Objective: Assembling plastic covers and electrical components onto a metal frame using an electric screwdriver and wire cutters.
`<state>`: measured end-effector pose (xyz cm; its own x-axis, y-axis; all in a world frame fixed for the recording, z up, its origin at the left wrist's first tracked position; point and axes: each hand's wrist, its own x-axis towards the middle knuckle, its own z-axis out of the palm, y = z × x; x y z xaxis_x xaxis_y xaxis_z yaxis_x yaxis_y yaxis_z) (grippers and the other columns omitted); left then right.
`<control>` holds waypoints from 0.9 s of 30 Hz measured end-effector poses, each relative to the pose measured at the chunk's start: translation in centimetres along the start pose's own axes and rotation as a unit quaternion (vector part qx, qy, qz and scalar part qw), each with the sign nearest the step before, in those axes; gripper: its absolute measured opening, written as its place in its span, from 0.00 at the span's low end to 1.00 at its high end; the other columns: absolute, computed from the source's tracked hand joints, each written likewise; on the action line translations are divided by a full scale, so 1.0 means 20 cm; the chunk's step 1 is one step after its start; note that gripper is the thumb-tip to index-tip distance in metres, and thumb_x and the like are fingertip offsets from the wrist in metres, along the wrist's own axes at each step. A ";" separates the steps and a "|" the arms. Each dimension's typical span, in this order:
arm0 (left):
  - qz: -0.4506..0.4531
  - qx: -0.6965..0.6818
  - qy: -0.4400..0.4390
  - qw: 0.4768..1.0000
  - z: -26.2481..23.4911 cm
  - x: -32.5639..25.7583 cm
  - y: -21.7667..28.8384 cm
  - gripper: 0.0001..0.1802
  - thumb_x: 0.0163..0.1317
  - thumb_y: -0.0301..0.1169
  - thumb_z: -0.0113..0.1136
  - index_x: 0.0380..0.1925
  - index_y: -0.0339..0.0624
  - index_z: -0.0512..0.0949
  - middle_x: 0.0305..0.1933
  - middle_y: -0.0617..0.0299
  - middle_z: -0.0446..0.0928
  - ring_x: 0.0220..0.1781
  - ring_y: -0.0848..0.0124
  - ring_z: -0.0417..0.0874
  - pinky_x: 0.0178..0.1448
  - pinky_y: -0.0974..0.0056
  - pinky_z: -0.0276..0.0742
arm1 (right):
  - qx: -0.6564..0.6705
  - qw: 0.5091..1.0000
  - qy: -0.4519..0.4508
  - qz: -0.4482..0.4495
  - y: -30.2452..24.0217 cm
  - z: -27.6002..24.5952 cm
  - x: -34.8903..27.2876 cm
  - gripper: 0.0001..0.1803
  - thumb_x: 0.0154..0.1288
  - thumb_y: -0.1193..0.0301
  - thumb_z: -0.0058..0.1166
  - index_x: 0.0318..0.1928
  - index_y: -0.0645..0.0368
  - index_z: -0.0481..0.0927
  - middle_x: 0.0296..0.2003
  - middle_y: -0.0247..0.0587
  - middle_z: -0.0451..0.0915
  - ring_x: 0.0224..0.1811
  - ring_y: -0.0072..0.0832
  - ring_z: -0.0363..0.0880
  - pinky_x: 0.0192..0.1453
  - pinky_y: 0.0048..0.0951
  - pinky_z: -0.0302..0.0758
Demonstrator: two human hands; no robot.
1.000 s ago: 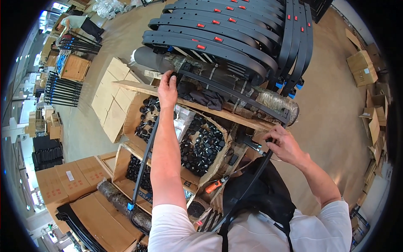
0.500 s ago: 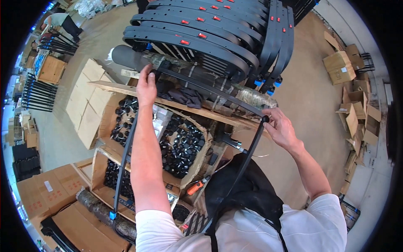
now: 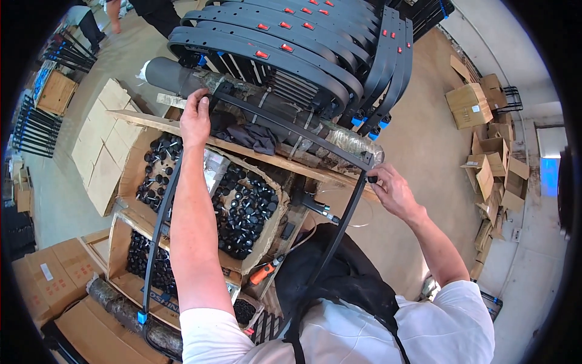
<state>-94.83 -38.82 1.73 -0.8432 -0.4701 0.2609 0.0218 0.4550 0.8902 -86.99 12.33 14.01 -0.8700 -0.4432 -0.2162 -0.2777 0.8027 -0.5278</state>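
I log from remote stn, compared w/ approx. 1 sec. ago: R hand (image 3: 395, 191) is up at the R far corner of the black rectangular-tube metal frame (image 3: 291, 128), where earlier it sat lower, off that corner. The small round black knob (image 3: 372, 179) in its fingers now lies right beside the R side tube, just below the corner; I can't confirm contact. My reading: both far corners are now attended at once, w/ the knob's seating unverified. Also new: a person in dark clothing (image 3: 160, 13), top L. Frame loc.: crossbar spans between the hands, in front of the dark wrapped roll (image 3: 163, 76); side tubes run back toward the wearer, over or beside the open cardboard box (image 3: 274, 219) of loose black knobs (image 3: 239, 209). Pose, L: forearm nearly straight up from lower edge, L hand (image 3: 195, 124) at the L far corner, fingers curled against it; whether it grips tube or hardware, I can't tell. Pose, R: elbow bent outward, forearm angled up and inward, thumb and fingertips closed in a pinch on the knob. Orange-handled tool (image 3: 262, 274) lies near the box, untouched.
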 end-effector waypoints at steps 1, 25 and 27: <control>-0.001 -0.004 -0.001 1.000 0.01 0.00 0.02 0.14 0.80 0.36 0.55 0.59 0.52 0.82 0.56 0.54 0.87 0.59 0.57 0.87 0.66 0.59 0.77 | 0.005 1.000 -0.004 -0.002 0.01 0.00 0.00 0.15 0.67 0.80 0.57 0.54 0.61 0.81 0.53 0.45 0.79 0.52 0.46 0.85 0.57 0.43 0.84; -0.009 0.106 -0.003 0.994 0.00 0.00 0.05 0.16 0.76 0.37 0.58 0.61 0.57 0.84 0.60 0.53 0.84 0.61 0.60 0.85 0.68 0.59 0.76 | -0.200 0.973 -0.089 0.067 -0.06 0.00 0.10 0.22 0.79 0.55 0.51 0.59 0.60 0.70 0.30 0.56 0.86 0.36 0.55 0.88 0.43 0.53 0.83; 0.000 0.103 -0.027 0.994 -0.02 0.01 0.03 0.16 0.76 0.37 0.58 0.60 0.57 0.84 0.60 0.55 0.84 0.60 0.60 0.85 0.67 0.58 0.77 | -0.202 0.972 -0.103 0.062 -0.05 0.00 0.08 0.23 0.78 0.55 0.51 0.59 0.60 0.68 0.30 0.57 0.86 0.36 0.56 0.87 0.43 0.53 0.83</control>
<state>-94.79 -38.99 2.50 -0.8707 -0.4317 0.2356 -0.0839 0.6025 0.7937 -88.09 10.86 14.27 -0.8189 -0.3693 -0.4393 -0.3487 0.9282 -0.1302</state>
